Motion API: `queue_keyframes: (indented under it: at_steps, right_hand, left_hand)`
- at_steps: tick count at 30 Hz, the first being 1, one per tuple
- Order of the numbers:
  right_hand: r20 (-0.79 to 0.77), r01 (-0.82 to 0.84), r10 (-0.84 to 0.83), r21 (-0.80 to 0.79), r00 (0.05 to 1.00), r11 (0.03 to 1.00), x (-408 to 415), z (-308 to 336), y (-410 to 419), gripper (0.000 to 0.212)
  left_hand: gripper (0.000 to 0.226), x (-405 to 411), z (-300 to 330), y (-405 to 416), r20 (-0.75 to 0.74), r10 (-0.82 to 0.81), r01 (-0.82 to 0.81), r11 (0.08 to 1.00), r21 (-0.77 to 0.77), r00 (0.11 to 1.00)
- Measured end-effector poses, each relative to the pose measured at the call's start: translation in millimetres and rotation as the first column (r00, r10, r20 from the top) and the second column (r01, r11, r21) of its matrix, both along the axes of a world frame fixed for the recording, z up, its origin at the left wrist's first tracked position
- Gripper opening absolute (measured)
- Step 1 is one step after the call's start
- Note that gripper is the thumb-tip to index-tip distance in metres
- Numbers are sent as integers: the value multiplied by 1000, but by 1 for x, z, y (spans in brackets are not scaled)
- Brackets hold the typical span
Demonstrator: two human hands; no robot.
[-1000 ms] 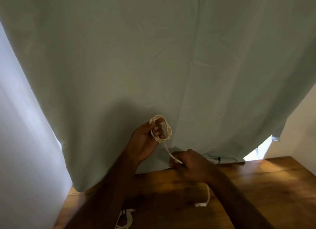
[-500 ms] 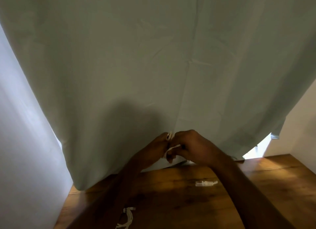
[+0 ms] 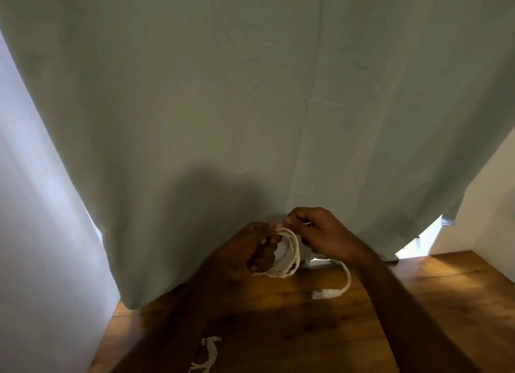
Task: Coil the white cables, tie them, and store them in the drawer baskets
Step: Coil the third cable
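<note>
Low in the centre of the frame, the left hand (image 3: 252, 250) now grips the reopened white cable coil (image 3: 287, 254) while the right hand (image 3: 320, 233) seemingly pinches its strand, plug (image 3: 324, 293) back on the table (image 3: 446, 303).

White cable (image 3: 289, 257), pale green curtain (image 3: 250, 94), brown wooden table (image 3: 306, 331)

Both forearms and hands (image 3: 245, 250) are bare, no sleeves visible.
</note>
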State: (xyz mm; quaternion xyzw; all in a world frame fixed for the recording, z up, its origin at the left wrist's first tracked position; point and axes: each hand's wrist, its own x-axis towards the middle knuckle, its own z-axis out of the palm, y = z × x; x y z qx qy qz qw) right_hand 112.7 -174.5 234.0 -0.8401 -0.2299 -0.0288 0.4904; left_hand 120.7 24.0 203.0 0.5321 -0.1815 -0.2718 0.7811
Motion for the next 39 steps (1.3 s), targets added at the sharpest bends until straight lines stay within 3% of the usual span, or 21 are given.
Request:
queue_keyframes:
  at_steps: [2,6,11,15,18,21,25,29,32,39]
  right_hand:
    - [-198,-9,41,159,979,987,-8,-9,6,31]
    - [-250,57,25,319,968,946,-17,-30,18,46]
    - [-240,68,42,432,970,899,-13,-34,22,32]
    - [-255,30,182,653,950,757,-10,-29,23,25]
    - [-238,28,154,620,959,784,-11,-24,24,17]
    - [-206,92,6,463,979,882,-8,-19,30,22]
    - [-269,92,29,425,963,900,-11,-21,35,49]
    - [-421,104,56,347,905,932,-9,-15,30,60]
    - [-451,119,98,430,887,895,-6,-16,29,53]
    - [-305,110,88,574,948,812,-9,-26,30,49]
  left_hand:
    - [49,0,2,-3,-84,45,-57,987,-152,995]
    - [51,1,-1,-9,-121,169,-195,950,-245,978]
    - [46,1,-7,-16,-110,243,-263,934,-243,964]
    - [44,3,-4,-4,-31,172,-174,949,-263,985]
    - [36,2,0,3,-41,26,-37,953,-301,999]
    - [50,0,-1,3,-87,-32,9,967,-255,996]
    - [55,1,-4,-3,-106,41,-50,995,-84,994]
    - [52,3,-10,-7,-79,164,-169,984,-56,983]
    - [48,5,-5,-7,-133,142,-158,981,-112,981]
    - [45,4,-2,-8,-164,-10,-39,956,-291,986]
